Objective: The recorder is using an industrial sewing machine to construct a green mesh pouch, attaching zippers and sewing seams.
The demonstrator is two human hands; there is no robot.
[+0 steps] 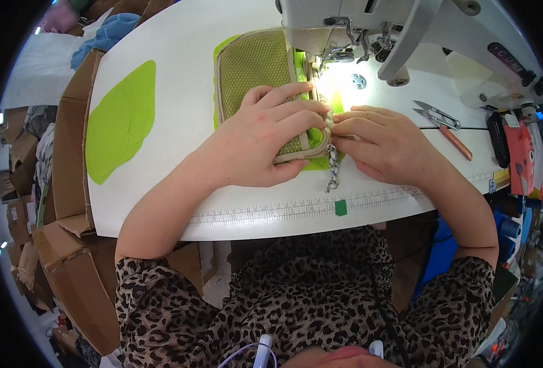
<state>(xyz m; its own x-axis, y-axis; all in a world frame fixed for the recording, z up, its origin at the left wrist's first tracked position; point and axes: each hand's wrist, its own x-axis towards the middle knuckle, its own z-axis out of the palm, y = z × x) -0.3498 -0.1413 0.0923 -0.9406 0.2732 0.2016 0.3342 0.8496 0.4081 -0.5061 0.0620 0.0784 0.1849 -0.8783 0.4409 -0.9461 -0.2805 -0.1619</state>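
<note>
A beige-trimmed pouch of olive mesh and bright green fabric (250, 70) lies under the sewing machine's lit needle area (339, 54). My left hand (265, 138) grips the pouch from its left, fingers over the zipped edge and thumb at the lower border. My right hand (382, 144) has its fingertips closed on the pouch's right edge; what exactly they pinch is partly hidden. A patterned cord pull (332, 172) dangles between my hands onto the white table (179, 55).
Green cut pieces (121, 116) lie at the left. Orange-handled snips (452, 138) lie right of my right hand, near a black case (498, 141) and a red item (520, 156). A ruler strip (271, 211) runs along the front edge. Cardboard boxes (72, 276) stand left.
</note>
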